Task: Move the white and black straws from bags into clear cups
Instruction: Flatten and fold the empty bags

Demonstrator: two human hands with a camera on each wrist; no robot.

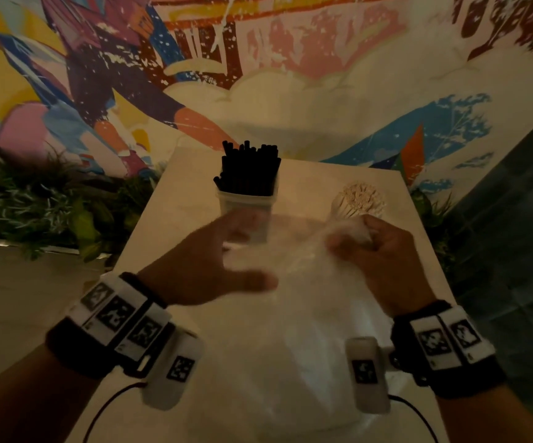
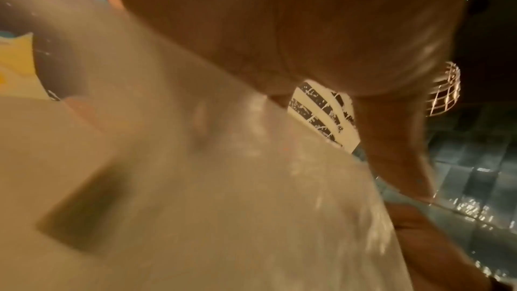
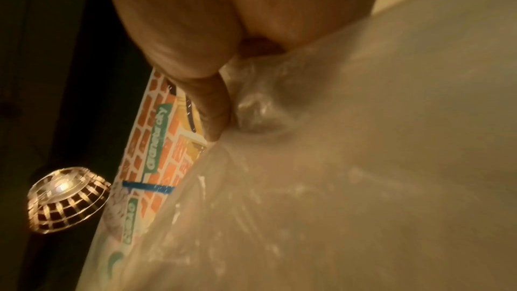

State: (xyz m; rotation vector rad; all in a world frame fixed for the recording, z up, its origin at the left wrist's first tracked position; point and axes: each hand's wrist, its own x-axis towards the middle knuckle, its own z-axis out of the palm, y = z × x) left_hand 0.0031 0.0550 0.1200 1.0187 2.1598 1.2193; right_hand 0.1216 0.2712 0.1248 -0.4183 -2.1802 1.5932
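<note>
A clear cup (image 1: pixel 246 204) packed with upright black straws (image 1: pixel 249 167) stands at the middle back of the pale table (image 1: pixel 175 199). To its right a bundle of white straws (image 1: pixel 359 197) stands upright; its cup is hard to make out. A clear plastic bag (image 1: pixel 306 314) lies stretched over the table between my hands. My right hand (image 1: pixel 356 239) grips the bunched top of the bag (image 3: pixel 363 141), fingers (image 3: pixel 212 101) curled round it. My left hand (image 1: pixel 252 251), blurred, is spread with straight fingers against the bag (image 2: pixel 223 185). I see no straws inside the bag.
Green plants (image 1: pixel 44 203) line the floor left of the table, with more at its right corner. A painted mural wall (image 1: pixel 258 75) rises behind. Dark tiles (image 1: pixel 521 235) cover the right side. A wire-cage lamp (image 3: pixel 67 200) hangs overhead.
</note>
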